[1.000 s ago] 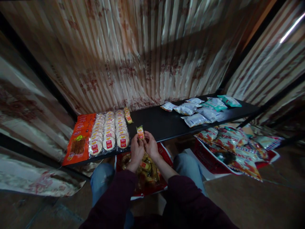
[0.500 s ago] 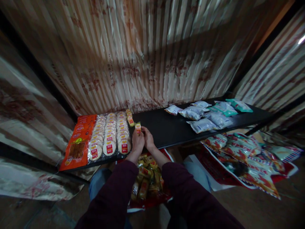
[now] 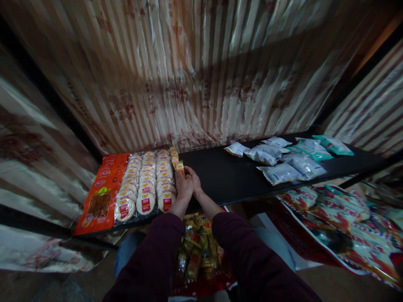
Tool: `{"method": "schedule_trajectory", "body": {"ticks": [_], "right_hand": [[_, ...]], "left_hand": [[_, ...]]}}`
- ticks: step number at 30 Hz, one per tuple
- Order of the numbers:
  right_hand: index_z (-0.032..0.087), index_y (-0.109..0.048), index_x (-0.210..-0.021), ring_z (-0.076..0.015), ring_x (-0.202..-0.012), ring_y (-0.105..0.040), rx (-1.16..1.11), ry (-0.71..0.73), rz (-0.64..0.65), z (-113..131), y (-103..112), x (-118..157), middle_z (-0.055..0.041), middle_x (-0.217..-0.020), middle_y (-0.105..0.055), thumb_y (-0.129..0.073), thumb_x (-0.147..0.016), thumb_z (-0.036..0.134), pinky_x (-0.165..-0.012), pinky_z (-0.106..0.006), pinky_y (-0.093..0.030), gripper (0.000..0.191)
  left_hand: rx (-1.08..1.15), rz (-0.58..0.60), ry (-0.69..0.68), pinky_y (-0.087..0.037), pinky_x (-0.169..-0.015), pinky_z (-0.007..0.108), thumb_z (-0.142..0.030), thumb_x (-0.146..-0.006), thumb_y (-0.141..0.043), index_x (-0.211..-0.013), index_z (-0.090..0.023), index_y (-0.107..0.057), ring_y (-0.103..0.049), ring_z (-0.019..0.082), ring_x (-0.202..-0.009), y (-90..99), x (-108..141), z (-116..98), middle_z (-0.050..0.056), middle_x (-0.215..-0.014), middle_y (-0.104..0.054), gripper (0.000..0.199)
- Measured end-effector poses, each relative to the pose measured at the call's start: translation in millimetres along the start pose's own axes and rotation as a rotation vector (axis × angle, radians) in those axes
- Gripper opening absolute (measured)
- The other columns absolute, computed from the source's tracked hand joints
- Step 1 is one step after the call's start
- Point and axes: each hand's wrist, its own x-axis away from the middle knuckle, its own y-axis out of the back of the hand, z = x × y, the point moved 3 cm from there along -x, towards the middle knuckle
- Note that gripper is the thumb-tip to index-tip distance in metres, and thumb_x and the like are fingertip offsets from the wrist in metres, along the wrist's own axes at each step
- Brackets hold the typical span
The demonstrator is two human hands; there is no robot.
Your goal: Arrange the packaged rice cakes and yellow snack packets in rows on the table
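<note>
Yellow packet (image 3: pixel 179 167) moved up to short row (image 3: pixel 174 153), pinched in left hand (image 3: pixel 185 185); right hand (image 3: pixel 194 179) alongside, grip unclear; large unplaced pile (image 3: pixel 194 262) below.

Left hand (image 3: pixel 185 185) and right hand (image 3: pixel 193 181) together, forearms reaching forward, fingers curled, sleeves dark
</note>
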Motion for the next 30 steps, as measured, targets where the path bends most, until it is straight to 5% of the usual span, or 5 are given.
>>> {"method": "schedule_trajectory", "body": {"ticks": [12, 18, 25, 30], "right_hand": [[0.031, -0.069, -0.107, -0.0206, -0.100, -0.058, 0.052, 0.103, 0.051, 2, -7, -13, -0.0018, -0.104, -0.065, -0.056, -0.072, 0.015, -0.097, -0.035, -0.046, 0.041], [0.026, -0.072, -0.100, -0.0210, -0.101, -0.060, -0.058, 0.091, 0.006, -1, -1, -19, -0.0044, -0.104, -0.065, -0.058, -0.076, 0.022, -0.093, -0.036, -0.049, 0.029], [0.026, -0.071, -0.102, -0.0209, -0.099, -0.065, -0.118, 0.010, 0.080, -2, -9, -25, -0.0006, -0.104, -0.071, -0.055, -0.077, 0.023, -0.094, -0.036, -0.050, 0.029], [0.026, -0.070, -0.102, -0.0204, -0.100, -0.065, -0.139, 0.023, 0.122, 1, -11, -24, 0.0010, -0.106, -0.072, -0.055, -0.074, 0.020, -0.095, -0.034, -0.050, 0.033]], "left_hand": [[-0.183, -0.040, -0.008, -0.026, -0.110, 0.041, -0.013, -0.073, -0.057, -0.108, -0.015, -0.057, -0.043, 0.032, -0.128, -1.9, -15, -3, 0.018, -0.123, -0.054, 0.034], [-0.239, -0.100, 0.021, -0.016, -0.115, 0.041, -0.020, -0.081, -0.051, -0.112, -0.014, -0.055, -0.029, 0.029, -0.139, -4.1, -13, -4, 0.019, -0.138, -0.045, 0.032], [-0.139, -0.091, -0.006, -0.017, -0.115, 0.048, -0.020, -0.080, -0.055, -0.105, -0.016, -0.060, -0.029, 0.034, -0.139, -3.2, -22, 7, 0.017, -0.129, -0.053, 0.025], [-0.261, -0.114, -0.114, -0.025, -0.113, 0.052, -0.015, -0.082, -0.048, -0.111, -0.015, -0.061, -0.033, 0.036, -0.137, -10.5, -27, 14, 0.015, -0.121, -0.060, 0.031]]}}
